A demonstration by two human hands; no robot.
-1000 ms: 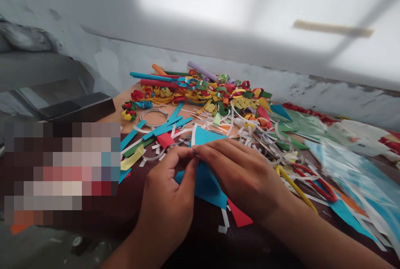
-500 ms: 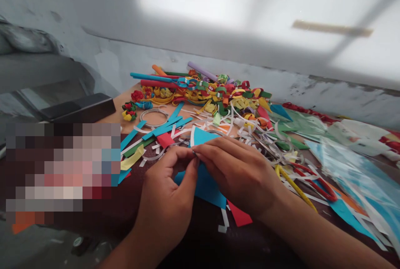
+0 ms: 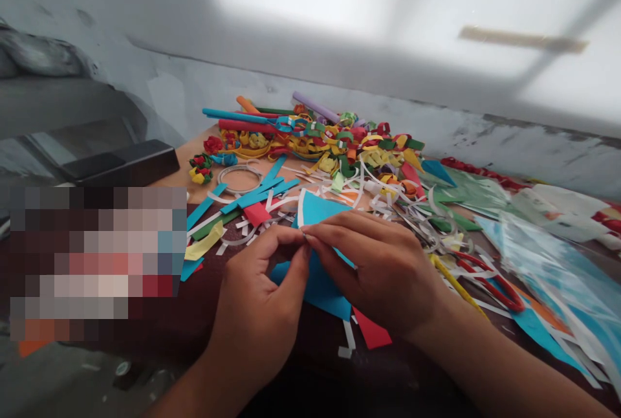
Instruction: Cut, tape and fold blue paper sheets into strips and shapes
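In the head view a sheet of blue paper (image 3: 326, 298) lies under and behind my hands, with a white strip (image 3: 301, 208) along its upper left edge. My left hand (image 3: 264, 285) is closed in a pinch, thumb and index fingertip together over the paper. From the other side my right hand (image 3: 378, 263) meets it, thumb and fingers also pinched. The fingertips of both hands touch at the lower end of the white strip. Something tiny and dark shows between them, too small to name. The right hand covers part of the sheet.
Scissors with red handles (image 3: 492, 282) lie to the right, near plastic-wrapped blue paper (image 3: 557, 275). Paper chains (image 3: 339, 140) and rolled tubes (image 3: 247, 125) pile up at the back. A tape roll (image 3: 240, 178) and blue strips (image 3: 259, 197) are at left. Red paper (image 3: 371, 330) lies in front.
The view has shifted slightly. The joined fingertips stay pinched at nearly the same spot, and the top of the blue sheet shows slightly higher.
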